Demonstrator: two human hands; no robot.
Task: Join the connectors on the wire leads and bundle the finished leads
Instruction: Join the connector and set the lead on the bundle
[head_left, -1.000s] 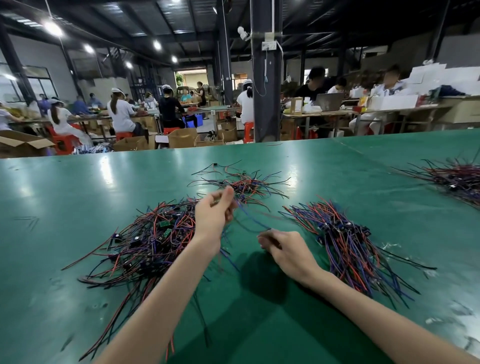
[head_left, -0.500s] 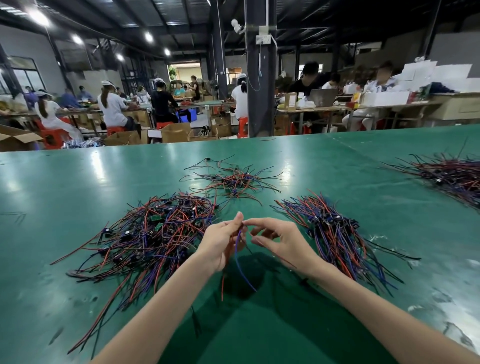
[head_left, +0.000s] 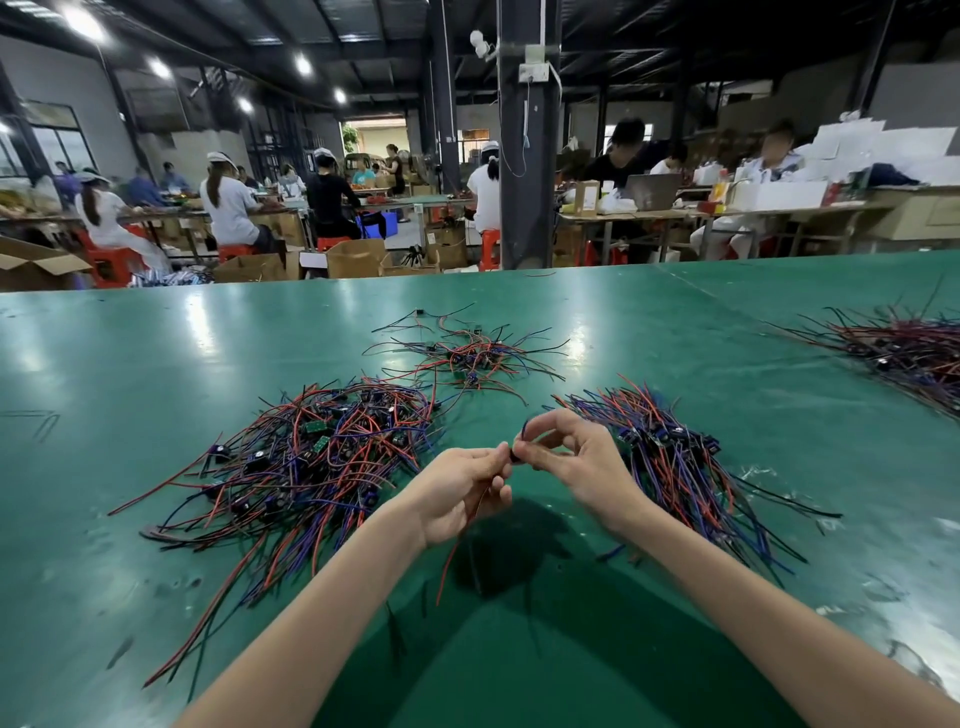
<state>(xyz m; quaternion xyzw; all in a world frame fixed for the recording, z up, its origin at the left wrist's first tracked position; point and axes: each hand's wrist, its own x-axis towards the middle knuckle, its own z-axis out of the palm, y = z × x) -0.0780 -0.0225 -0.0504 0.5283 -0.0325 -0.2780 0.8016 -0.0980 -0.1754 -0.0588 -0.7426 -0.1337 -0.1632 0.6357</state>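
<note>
Drawn together over the desk (head_left: 156, 374), the left hand (head_left: 462, 491) and right hand (head_left: 579, 460) each keep a pinching grip on a connector (head_left: 516, 454), so joining looks imminent.

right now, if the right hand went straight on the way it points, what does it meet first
The right hand points at the left hand: likely its fingertips first, across the dark connector both pinch; depth unclear.

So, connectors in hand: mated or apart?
Cannot tell. Left hand and right hand pinch a small dark connector between them, hiding the joint.
</note>
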